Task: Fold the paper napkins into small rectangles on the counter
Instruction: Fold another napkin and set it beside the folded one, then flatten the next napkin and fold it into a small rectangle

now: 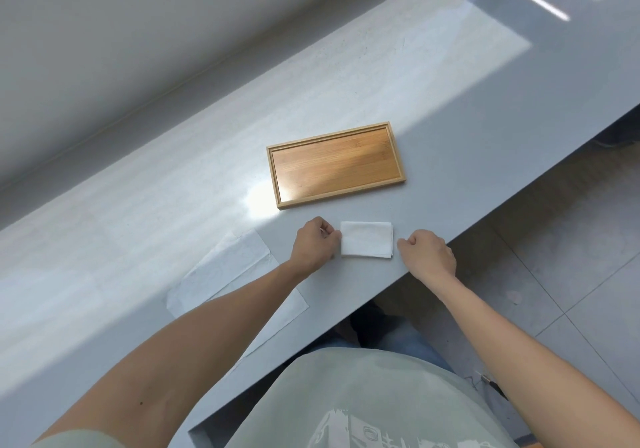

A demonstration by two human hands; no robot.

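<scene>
You are looking at the folded napkin [367,239] lying flat on the grey counter [173,177], just on the near side of the wooden tray [398,179] and close to the counter's front edge. Its long axis is running parallel to the tray's long side — that is, from one of your hands toward the other. Your left hand [313,245] is curling at the napkin's left short edge, with its fingers [335,238] touching or pinching that edge; which of the two cannot be told. Your right hand [427,251] is resting loosely closed just beside the right short edge, a narrow strip of counter showing between them, and it is holding nothing.

The left hand is thus the nearer one, and the napkin is sitting squarely between both. Any further fold would likely be turning on that left–right axis.

To the tray's near left, partly under your left forearm, the unfolded napkins [228,271] are lying spread, well clear of the folded piece. The tray is sitting empty, near the napkin but apart from it. Nothing is standing between your hands and the napkin.
</scene>
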